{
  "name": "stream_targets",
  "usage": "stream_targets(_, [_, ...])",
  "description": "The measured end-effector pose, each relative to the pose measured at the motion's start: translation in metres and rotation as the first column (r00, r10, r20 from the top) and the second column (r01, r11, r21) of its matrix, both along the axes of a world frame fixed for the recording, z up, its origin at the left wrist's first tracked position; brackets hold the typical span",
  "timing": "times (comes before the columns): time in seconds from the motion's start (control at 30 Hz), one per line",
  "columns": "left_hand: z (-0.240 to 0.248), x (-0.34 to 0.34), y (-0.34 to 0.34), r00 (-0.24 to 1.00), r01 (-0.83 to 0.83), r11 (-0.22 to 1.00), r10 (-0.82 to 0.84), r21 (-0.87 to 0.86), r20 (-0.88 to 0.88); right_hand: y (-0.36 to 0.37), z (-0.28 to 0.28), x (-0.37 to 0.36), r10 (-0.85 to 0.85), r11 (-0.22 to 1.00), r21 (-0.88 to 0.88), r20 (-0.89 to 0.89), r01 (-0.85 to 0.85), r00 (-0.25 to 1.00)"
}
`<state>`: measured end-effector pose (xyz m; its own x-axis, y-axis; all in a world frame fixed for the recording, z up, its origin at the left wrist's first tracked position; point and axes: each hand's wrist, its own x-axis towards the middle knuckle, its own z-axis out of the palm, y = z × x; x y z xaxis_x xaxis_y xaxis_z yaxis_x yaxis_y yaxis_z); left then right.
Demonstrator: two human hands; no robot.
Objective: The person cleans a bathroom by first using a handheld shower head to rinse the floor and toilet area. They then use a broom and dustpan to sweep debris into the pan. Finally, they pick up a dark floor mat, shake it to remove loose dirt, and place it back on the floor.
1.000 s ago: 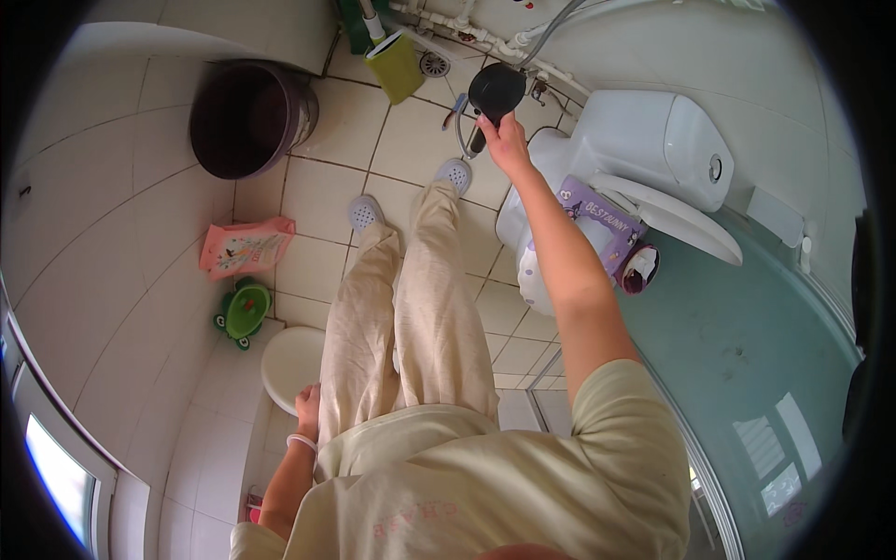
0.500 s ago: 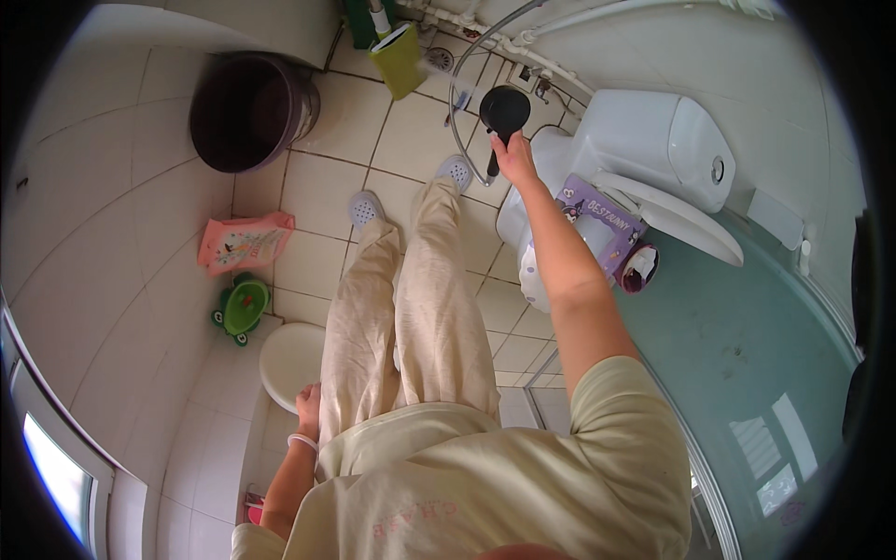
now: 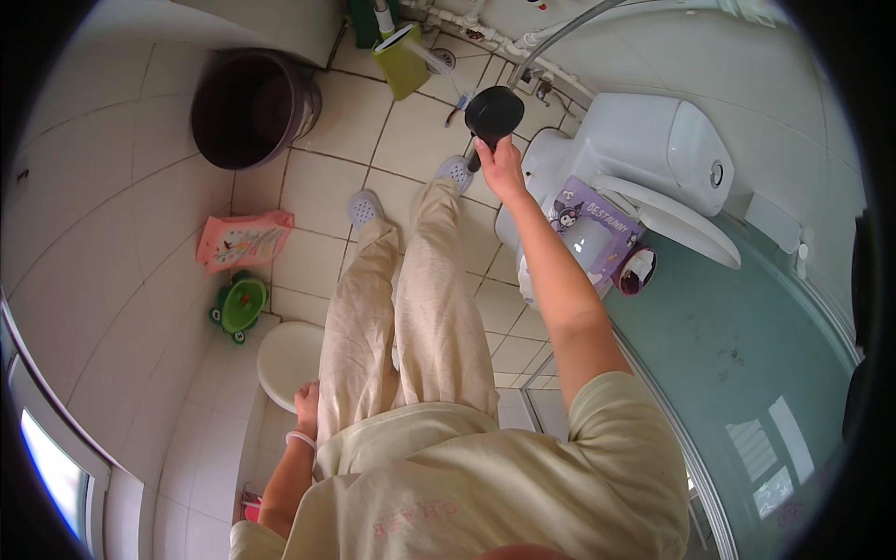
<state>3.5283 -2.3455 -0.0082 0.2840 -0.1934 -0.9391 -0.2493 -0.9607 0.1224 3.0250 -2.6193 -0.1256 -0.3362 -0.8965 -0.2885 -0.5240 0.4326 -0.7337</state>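
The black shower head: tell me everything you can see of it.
The black shower head has a round, dark, matte-looking head on a short handle. The right hand grips the handle from below, arm stretched out ahead. A silvery hose arcs away from it up and to the right. It is held above the tiled floor, just left of the white toilet.

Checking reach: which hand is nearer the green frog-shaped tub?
Left. The left hand rests by the thigh, near the green tub; the right hand holds a black shower head far across.

Toilet (image 3: 635, 159) crowds right; bucket (image 3: 252, 107) far left.
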Motion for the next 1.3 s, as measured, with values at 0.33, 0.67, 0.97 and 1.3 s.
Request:
stream_targets(0.33, [0.008, -0.009, -0.009, 0.999, -0.051, 0.999, 0.051, -0.013, -0.004, 0.026, -0.048, -0.011, 0.098, 0.971, 0.231, -0.172, -0.056, 0.98])
stream_targets(0.67, [-0.002, 0.0, 0.006, 0.998, 0.025, 1.0, -0.024, -0.013, 0.051, 0.003, -0.003, 0.025, 0.073, 0.997, 0.014, 0.012, -0.073, 0.997])
stream_targets(0.97, [-0.003, 0.004, 0.009, 0.999, -0.044, 0.999, 0.044, 0.007, -0.005, -0.002, -0.023, 0.047, 0.071, 0.996, 0.056, -0.069, -0.067, 0.995])
stream_targets(1.3, [-0.003, 0.005, 0.016, 0.997, -0.076, 0.997, 0.076, -0.001, 0.009, -0.014, -0.02, 0.054, 0.09, 0.996, -0.014, -0.084, -0.092, 0.992])
